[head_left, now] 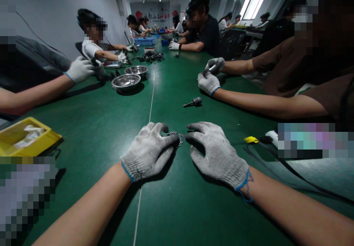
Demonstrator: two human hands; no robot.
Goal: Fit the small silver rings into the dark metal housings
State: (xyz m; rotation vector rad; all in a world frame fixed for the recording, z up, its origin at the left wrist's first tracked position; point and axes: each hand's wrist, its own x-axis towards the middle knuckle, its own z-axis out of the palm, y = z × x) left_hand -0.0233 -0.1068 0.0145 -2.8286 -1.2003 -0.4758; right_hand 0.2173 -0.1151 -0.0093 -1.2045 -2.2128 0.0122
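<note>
Small metal rings (180,140) lie in a loose cluster on the green table between my hands. My left hand (151,150), in a grey-white knit glove with a blue cuff, rests on the table at their left. Its fingers are bent, with a gap between index finger and thumb, and the thumb side reaches the edge of the cluster. On the other side, my right hand (217,152), gloved alike, has its fingers apart and the fingertips close to the rings. Neither hand visibly holds anything. Part of the cluster is hidden behind the left fingers.
A metal cylinder with a thin shaft (193,102) lies ahead. Two steel bowls (126,83) stand front left, a yellow bin (30,137) at left. A yellow-tipped cable (251,140) lies at right. Co-workers' gloved hands (208,80) work nearby. The green table (171,209) has a pale seam.
</note>
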